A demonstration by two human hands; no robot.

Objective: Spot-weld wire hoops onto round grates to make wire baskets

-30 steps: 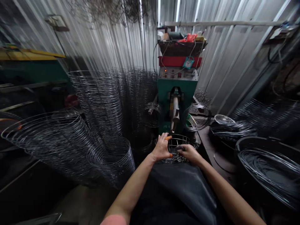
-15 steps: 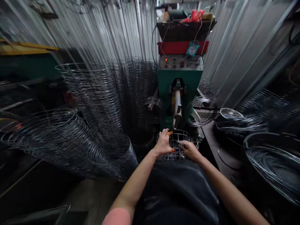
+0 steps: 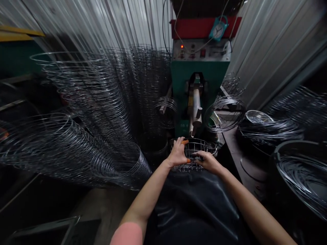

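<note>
A round wire basket (image 3: 196, 144) sits between my hands, just below the electrode tip of a green machine (image 3: 182, 76). My left hand (image 3: 178, 153), with orange covers on its thumb and a finger, is closed on the basket's left side. Over the basket's right part, my right hand (image 3: 207, 161) has its thumb and fingers pressed together on something small and dark that I cannot make out. The machine's metal arm (image 3: 196, 105) points down toward the basket's far rim.
Tall stacks of wire rings (image 3: 102, 88) stand at the left. Wire coils (image 3: 226, 114) hang beside the machine. A black tub (image 3: 278, 160) of wire rings is at the right, near a grey bench (image 3: 233, 149).
The view has tilted down and moved closer to the machine. Both hands stay at the basket; the right hand's fingers have shifted slightly over it.
</note>
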